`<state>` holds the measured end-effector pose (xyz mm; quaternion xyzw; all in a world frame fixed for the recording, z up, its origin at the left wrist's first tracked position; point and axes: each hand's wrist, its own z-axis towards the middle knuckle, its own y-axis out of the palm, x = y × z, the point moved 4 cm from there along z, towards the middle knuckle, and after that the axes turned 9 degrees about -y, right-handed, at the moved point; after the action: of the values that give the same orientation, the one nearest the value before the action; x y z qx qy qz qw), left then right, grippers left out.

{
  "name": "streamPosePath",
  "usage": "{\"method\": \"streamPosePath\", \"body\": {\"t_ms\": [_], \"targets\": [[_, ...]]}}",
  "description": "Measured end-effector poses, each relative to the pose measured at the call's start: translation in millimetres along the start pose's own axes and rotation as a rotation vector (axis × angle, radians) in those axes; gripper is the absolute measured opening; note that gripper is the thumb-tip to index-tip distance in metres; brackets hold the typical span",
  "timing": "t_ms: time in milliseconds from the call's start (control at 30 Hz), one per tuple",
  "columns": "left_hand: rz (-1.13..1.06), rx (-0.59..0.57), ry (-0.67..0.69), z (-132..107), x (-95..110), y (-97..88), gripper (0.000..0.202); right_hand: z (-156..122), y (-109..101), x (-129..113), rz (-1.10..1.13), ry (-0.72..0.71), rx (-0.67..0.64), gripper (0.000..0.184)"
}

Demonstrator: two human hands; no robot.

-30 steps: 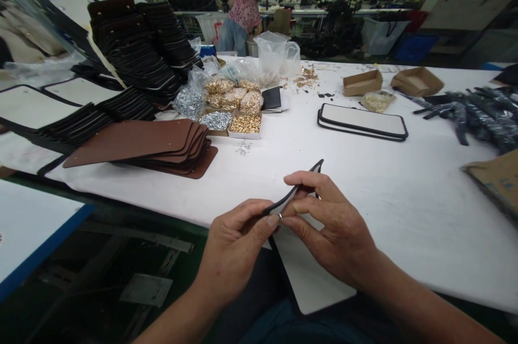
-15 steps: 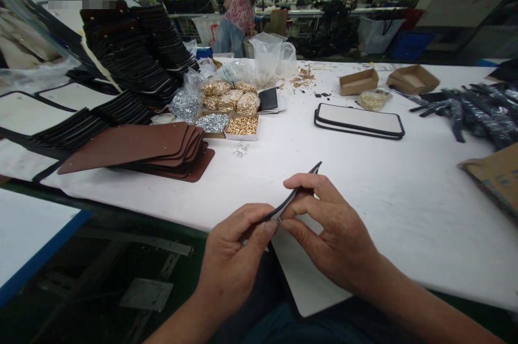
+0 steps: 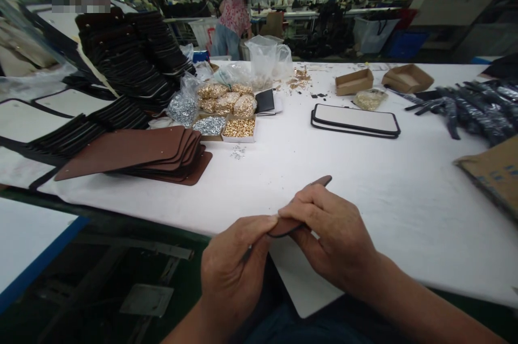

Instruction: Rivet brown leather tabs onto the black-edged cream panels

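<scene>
Near the table's front edge, my left hand (image 3: pixel 237 257) pinches the near end of a brown leather-like panel (image 3: pixel 285 226) with a dark edge. Fingers of my right hand (image 3: pixel 334 230) are closed on the same panel, its thumb underneath. The panel is bent and its brown face is turned up; a far corner sticks out beyond my right knuckles. Below my hands, over my lap, shows a white panel surface (image 3: pixel 305 287) with a dark edge. I cannot tell whether it belongs to the held panel. Any small fitting between my fingertips is hidden.
At left lie brown panels (image 3: pixel 125 152) and tall dark stacks (image 3: pixel 121 58). Boxes of silver fittings (image 3: pixel 210 126) and gold fittings (image 3: pixel 239 128) stand beyond, with several bags behind. Two white black-edged panels (image 3: pixel 356 119) lie right of centre. A cardboard piece (image 3: pixel 493 171) is at far right.
The held panel has tipped so its brown face shows instead of its pale underside. My right index finger and left fingers now press on top of it. The view has shifted slightly.
</scene>
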<state>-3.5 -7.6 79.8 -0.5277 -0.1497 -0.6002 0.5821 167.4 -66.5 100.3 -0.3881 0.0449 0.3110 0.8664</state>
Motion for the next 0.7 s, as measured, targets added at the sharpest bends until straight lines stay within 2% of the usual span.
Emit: {"method": "streamPosePath", "body": {"t_ms": [100, 367, 500, 600, 633, 700], "targets": [[0.030, 0.012, 0.045, -1.3, 5.6, -0.3, 0.042, -0.5, -2.4, -2.7, 0.012, -0.009, -0.015, 0.014], [0.046, 0.016, 0.085, -2.0, 11.8, 3.9, 0.045, -5.8, 0.3, -1.2, -0.030, -0.042, 0.077, 0.018], [-0.060, 0.000, 0.010, 4.4, 6.7, 5.9, 0.038, -5.0, -2.8, 2.9, -0.035, -0.066, 0.115, 0.019], [-0.009, 0.046, -0.024, 7.7, -0.3, 4.1, 0.036, -3.1, -8.6, 4.6, -0.040, -0.092, 0.159, 0.020], [0.029, 0.054, -0.064, 7.2, -5.2, 3.7, 0.038, -1.8, -11.4, 5.8, -0.040, -0.090, 0.181, 0.018], [0.077, -0.006, -0.207, 2.2, -19.7, 6.0, 0.040, 1.7, -18.1, 11.1, -0.042, -0.060, 0.235, 0.015]]}}
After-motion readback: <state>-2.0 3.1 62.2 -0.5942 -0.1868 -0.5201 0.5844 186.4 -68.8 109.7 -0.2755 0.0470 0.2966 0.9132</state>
